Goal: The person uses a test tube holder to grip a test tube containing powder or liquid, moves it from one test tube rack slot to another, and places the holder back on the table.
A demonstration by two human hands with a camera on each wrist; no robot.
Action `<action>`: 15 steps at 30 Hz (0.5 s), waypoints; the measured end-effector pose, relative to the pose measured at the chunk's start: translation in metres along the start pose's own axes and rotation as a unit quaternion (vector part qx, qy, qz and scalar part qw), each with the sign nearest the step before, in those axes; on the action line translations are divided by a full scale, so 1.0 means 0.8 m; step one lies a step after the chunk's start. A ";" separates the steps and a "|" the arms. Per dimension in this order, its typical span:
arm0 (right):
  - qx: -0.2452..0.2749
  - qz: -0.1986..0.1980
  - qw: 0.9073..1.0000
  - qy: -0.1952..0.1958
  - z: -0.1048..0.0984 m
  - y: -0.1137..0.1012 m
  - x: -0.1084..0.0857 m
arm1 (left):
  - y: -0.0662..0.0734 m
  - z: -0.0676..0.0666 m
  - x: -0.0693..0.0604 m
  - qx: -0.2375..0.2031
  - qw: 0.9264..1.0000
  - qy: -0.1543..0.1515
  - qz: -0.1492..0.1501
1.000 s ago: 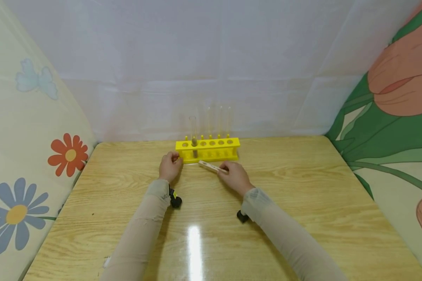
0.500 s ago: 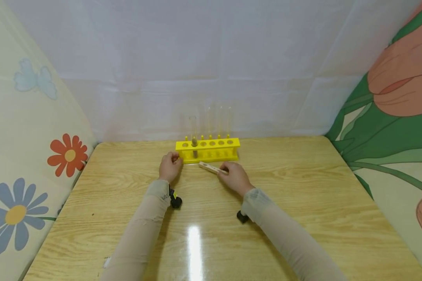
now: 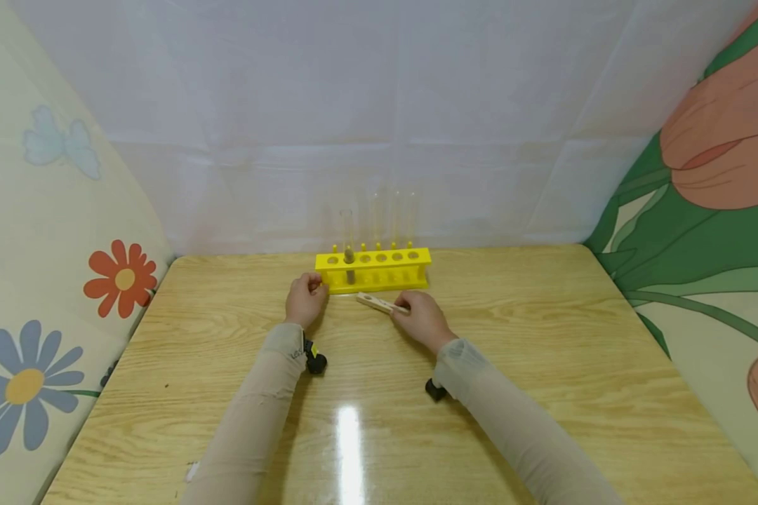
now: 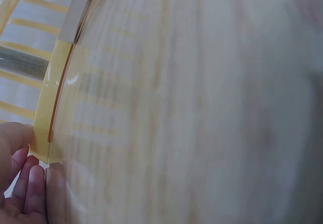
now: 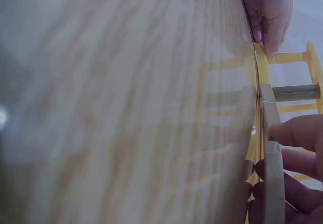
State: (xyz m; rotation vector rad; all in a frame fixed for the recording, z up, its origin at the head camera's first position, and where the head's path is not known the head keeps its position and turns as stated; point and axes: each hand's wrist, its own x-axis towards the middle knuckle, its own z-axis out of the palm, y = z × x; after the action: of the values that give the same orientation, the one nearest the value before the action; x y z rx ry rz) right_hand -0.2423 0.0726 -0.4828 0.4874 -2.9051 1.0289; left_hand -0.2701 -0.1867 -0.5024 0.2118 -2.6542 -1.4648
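Note:
At the back of the table stands a yellow test tube rack [image 3: 420, 257]. In its second hole from the left is an upright test tube [image 3: 350, 257] with dark grey-brown contents in its lower part. My left hand [image 3: 306, 300] holds the rack's left end, thumb and fingers at the base corner in the left wrist view. In front of the rack, my right hand [image 3: 422, 317] grips a wooden test tube clamp [image 3: 374, 302] by its right end. The clamp's free end points left, before the filled tube. Its wood [image 5: 273, 168] runs close along the rack's base in the right wrist view.
Several clear test tubes [image 3: 396, 217] stand on the rack's rear pegs, close to the white backdrop [image 3: 290, 126]. Wood-grain tabletop [image 3: 518, 315] surrounds the hands. Printed flower panels [image 3: 701, 280] flank both sides. A small white scrap [image 3: 192, 471] lies by the left forearm.
The clamp's free end has dipped slightly towards me, away from the rack's base. Both hands, the rack and the tubes look otherwise unmoved.

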 end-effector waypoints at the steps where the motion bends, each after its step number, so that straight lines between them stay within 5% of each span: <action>1: 0.001 0.000 1.000 -0.001 0.000 0.000 0.000 | 0.000 0.000 0.000 -0.001 1.000 0.000 -0.002; 15: -0.001 -0.006 1.000 -0.009 -0.002 0.001 0.000 | -0.001 0.001 0.000 -0.002 1.000 0.003 0.005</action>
State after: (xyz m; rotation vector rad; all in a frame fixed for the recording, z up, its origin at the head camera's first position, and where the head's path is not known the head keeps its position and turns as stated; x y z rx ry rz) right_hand -0.2427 0.0740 -0.4821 0.5147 -2.9148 1.0254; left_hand -0.2706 -0.1864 -0.5034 0.2017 -2.6428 -1.4642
